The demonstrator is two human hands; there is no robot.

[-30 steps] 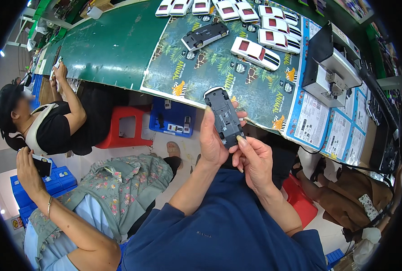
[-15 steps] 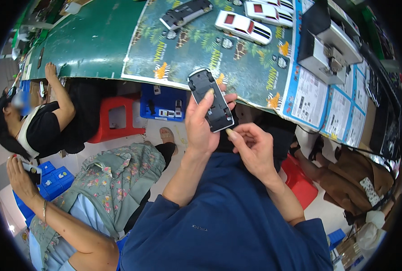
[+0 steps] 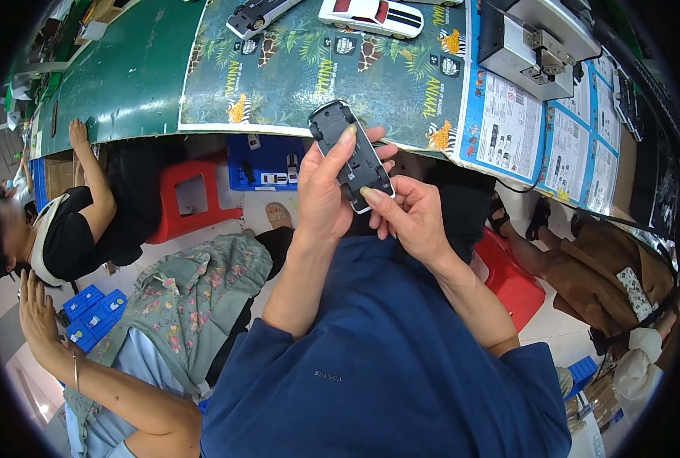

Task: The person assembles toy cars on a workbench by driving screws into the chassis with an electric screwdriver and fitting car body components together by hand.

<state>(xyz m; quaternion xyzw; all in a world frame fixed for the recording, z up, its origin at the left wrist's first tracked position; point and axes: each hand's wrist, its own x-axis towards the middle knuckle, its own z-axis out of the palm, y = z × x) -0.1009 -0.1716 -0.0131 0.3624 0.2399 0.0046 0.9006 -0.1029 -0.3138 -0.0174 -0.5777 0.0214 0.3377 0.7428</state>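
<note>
Dark toy car chassis (image 3: 349, 155) held underside up just below the near edge of the green table (image 3: 126, 76), left hand (image 3: 325, 191) wrapped around its left side with fingers clamped on it, right hand (image 3: 409, 217) pinching its lower end, white toy car (image 3: 370, 17) farther up the table

We wear a dark blue short-sleeved top with wide, loose sleeves, and small pale lettering shows on its front. Our left hand (image 3: 321, 191) and right hand (image 3: 412, 217) are bare, with no gloves, rings or watch.
</note>
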